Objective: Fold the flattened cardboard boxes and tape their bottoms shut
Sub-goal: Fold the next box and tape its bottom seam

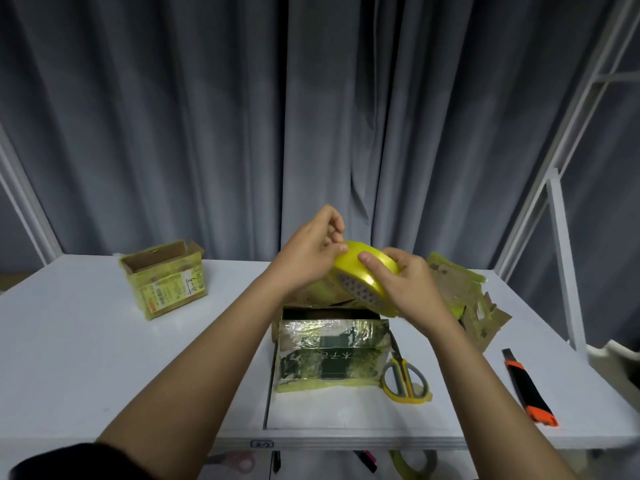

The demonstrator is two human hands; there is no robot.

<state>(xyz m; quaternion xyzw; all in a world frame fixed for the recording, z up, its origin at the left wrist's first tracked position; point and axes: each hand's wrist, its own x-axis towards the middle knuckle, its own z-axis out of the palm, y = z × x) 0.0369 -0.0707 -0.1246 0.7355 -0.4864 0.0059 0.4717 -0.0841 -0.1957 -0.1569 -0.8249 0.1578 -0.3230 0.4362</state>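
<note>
Both hands on the yellow tape roll (363, 277), held in the air above the green box (330, 355). Right hand (410, 287) grip: fingers wrapped over the roll's rim, thumb on the outer face, clamped on it. Left hand (308, 252) grip: fingertips and thumb curled onto the roll's upper left edge, pinching at the tape surface; can't tell if a free end is lifted. Roll is tilted, core opening facing down toward the camera.

Landmark = green box, near the front centre of the white counter (104, 341). It sits on its side, wrapped in yellowish tape, printed face toward the camera, dark open end on its far side.

- Scissors (403, 375), yellow-and-grey handles: just right of the green box, blades pointing away from the camera along its right edge.
- Utility knife (528, 389), black and orange: further right of the green box, well apart, beyond the scissors.
- Flattened cardboard (460, 296), taped and torn: behind-right of the green box, partly hidden by the right hand.
- Small taped carton (166, 278), open top, label on front: far left and behind the green box, well apart.
- Grey curtain (207, 116): behind the counter.
- White metal frame (561, 237): right of the box, at the counter's far right edge.
</note>
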